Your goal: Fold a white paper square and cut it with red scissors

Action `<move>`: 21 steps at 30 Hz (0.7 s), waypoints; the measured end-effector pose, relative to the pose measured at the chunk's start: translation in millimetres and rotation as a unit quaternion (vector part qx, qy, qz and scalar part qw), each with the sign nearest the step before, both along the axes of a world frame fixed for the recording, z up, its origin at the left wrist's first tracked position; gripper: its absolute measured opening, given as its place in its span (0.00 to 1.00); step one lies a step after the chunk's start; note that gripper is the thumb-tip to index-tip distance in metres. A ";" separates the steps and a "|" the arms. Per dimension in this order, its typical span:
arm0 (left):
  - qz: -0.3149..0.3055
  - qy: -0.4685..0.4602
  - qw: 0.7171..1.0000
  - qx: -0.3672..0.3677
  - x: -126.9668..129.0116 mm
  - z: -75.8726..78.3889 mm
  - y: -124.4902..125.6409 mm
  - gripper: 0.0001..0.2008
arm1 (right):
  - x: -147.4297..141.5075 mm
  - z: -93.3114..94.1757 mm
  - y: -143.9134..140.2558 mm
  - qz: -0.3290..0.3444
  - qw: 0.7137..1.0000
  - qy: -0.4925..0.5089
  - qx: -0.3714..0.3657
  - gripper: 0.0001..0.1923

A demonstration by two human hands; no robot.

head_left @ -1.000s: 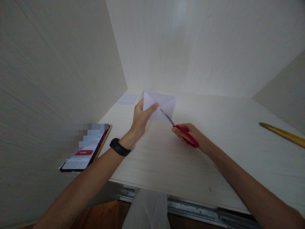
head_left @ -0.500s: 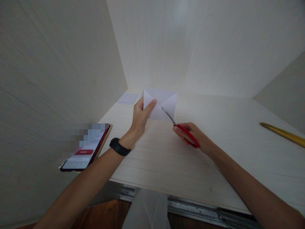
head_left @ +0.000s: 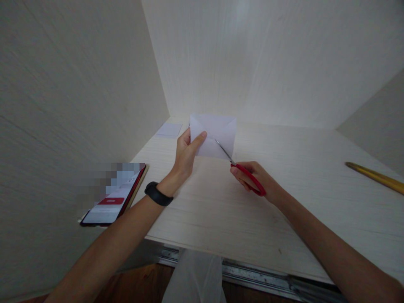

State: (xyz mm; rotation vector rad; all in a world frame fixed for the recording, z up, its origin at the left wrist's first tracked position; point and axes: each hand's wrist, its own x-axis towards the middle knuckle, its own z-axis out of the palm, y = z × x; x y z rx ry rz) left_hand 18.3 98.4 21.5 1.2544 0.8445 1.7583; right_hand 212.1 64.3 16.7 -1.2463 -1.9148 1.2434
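Pale wood-grain desk (head_left: 221, 210) boxed in by matching walls (head_left: 78, 84). Your left hand (head_left: 185, 152) pinches the folded white paper (head_left: 217, 134) upright near the back edge; your right hand (head_left: 255, 179) grips red-handled scissors (head_left: 243, 171), blades into the paper.

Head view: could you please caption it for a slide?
Left hand holds folded white paper while right hand cuts it with red scissors.
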 end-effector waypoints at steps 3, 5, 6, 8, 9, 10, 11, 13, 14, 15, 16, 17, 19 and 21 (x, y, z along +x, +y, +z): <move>-0.006 -0.008 1.000 0.000 -0.4 -0.7 0.3 0.11 | -0.3 1.1 -0.9 0.005 1.000 0.011 -0.005 0.23; -0.004 -0.008 1.000 -0.003 -0.7 -1.0 0.6 0.10 | -0.4 1.8 -1.0 0.004 1.000 0.010 -0.007 0.23; -0.003 -0.006 1.000 -0.005 -0.7 -1.1 0.7 0.10 | -0.5 2.1 -0.9 0.002 1.000 0.008 -0.008 0.23; -0.003 -0.003 1.000 -0.007 -0.7 -1.1 0.8 0.10 | -0.7 2.7 -0.8 -0.002 1.000 0.002 -0.013 0.23; -0.003 -0.002 1.000 -0.006 -0.6 -1.0 0.7 0.11 | -0.7 3.0 -0.8 -0.002 1.000 -0.001 -0.016 0.23; -0.004 -0.001 1.000 -0.006 -0.4 -1.0 0.6 0.12 | -0.7 3.3 -0.9 -0.001 1.000 -0.003 -0.018 0.23; -0.004 -0.001 1.000 -0.006 -0.3 -1.1 0.5 0.13 | -0.7 3.6 -1.1 0.000 1.000 -0.003 -0.020 0.23; -0.003 -0.001 1.000 -0.007 0.1 -1.4 0.2 0.14 | -0.7 4.2 -1.6 0.004 1.000 0.000 -0.022 0.23; -0.003 -0.001 1.000 -0.007 0.3 -1.6 0.1 0.14 | -0.6 4.3 -1.8 0.006 1.000 0.003 -0.021 0.23; -0.002 -0.002 1.000 -0.008 0.4 -1.8 0.1 0.14 | -0.6 4.3 -2.0 0.008 1.000 0.005 -0.021 0.23; -0.002 -0.002 1.000 -0.009 0.5 -2.0 0.1 0.15 | -0.5 4.2 -2.0 0.010 1.000 0.006 -0.022 0.23; -0.001 -0.001 1.000 -0.009 0.6 -2.3 0.2 0.15 | -0.4 3.9 -1.9 0.011 1.000 0.008 -0.023 0.23; -0.001 0.003 1.000 -0.010 0.6 -2.7 0.4 0.15 | -0.1 3.1 -1.4 0.013 1.000 0.009 -0.025 0.23; -0.001 0.010 1.000 -0.010 0.5 -2.9 0.5 0.16 | 0.2 2.3 -0.5 0.013 1.000 0.009 -0.025 0.23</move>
